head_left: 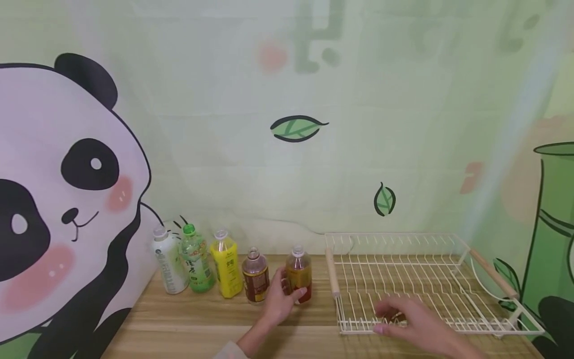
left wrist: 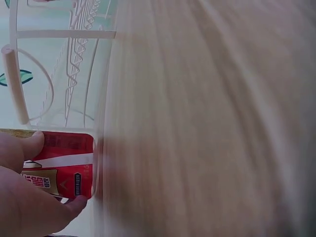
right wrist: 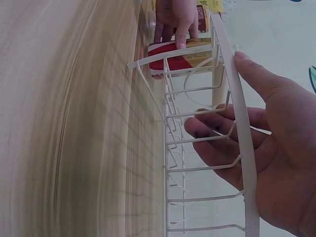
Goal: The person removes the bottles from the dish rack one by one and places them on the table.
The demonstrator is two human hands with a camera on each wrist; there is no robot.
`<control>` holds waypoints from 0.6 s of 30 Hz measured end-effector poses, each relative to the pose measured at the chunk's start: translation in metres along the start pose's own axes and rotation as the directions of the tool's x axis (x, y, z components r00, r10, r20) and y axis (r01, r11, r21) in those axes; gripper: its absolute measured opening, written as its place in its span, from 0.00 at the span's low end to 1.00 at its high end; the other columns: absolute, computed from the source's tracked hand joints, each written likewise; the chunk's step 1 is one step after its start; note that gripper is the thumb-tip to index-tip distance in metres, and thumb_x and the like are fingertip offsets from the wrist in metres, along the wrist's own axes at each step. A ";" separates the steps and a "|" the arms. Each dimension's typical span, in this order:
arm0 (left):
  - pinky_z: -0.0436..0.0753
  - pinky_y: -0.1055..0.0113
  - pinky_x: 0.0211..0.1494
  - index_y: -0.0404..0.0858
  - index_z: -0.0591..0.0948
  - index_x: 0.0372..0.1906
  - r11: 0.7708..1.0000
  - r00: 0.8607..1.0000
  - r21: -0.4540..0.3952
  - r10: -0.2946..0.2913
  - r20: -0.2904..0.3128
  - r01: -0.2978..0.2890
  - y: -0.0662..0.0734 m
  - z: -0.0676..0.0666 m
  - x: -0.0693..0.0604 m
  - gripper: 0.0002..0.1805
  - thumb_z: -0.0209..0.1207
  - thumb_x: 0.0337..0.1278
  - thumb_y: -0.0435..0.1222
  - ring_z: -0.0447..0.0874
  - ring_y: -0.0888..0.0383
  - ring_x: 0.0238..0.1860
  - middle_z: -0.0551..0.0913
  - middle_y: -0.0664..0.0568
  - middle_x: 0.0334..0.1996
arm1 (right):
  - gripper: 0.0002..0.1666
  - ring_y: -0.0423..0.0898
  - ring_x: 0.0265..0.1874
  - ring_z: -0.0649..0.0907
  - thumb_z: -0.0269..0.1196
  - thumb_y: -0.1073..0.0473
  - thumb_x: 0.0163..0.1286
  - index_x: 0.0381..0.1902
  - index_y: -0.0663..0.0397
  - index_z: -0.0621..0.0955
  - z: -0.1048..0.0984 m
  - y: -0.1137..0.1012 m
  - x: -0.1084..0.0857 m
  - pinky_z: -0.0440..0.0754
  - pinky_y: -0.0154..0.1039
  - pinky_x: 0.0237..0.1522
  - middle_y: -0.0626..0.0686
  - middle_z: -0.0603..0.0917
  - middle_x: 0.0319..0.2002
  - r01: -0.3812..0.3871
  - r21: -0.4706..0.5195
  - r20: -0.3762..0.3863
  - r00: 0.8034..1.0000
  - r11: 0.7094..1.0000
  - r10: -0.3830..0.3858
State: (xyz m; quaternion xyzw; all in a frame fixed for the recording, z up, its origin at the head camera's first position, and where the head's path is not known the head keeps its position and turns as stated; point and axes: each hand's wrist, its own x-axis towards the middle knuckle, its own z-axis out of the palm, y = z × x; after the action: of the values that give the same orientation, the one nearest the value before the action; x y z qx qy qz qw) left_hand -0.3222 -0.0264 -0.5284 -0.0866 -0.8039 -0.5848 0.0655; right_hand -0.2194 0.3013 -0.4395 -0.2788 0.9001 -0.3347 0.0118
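My left hand (head_left: 278,305) grips the lower part of an uncapped plastic drink bottle (head_left: 299,273) with an orange and red label. The bottle stands upright on the wooden table, just left of a white wire dish rack (head_left: 339,330). In the left wrist view, thumb and fingers lie on either side of the red label (left wrist: 69,165). My right hand (head_left: 414,321) is at the rack's front edge, fingers loosely bent and nothing in them. From the right wrist view, the hand (right wrist: 291,143) is by the rack's rail (right wrist: 242,118); I cannot tell whether they touch.
Left of the held bottle stand a dark-labelled bottle (head_left: 255,279), a yellow bottle (head_left: 227,269), a green bottle (head_left: 197,262) and a white bottle (head_left: 170,264). Wooden handles (head_left: 332,274) flank the rack. A printed cloth (head_left: 224,124) hangs behind the table (head_left: 188,329).
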 end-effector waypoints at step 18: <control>0.72 0.36 0.73 0.31 0.65 0.74 0.994 0.997 0.106 0.006 -0.072 0.001 0.004 0.009 -0.003 0.39 0.72 0.66 0.36 0.74 0.34 0.69 0.73 0.33 0.67 | 0.20 0.37 0.41 0.85 0.70 0.47 0.74 0.53 0.55 0.85 -0.001 0.004 0.000 0.88 0.39 0.46 0.44 0.88 0.45 -0.082 0.066 0.057 0.995 0.994 0.078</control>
State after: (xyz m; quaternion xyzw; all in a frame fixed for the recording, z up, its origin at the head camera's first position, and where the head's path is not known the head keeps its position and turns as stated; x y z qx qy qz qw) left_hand -0.3182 -0.0170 -0.5279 -0.0630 -0.8309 -0.5438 0.0996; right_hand -0.2219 0.3044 -0.4407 -0.2509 0.8979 -0.3568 0.0594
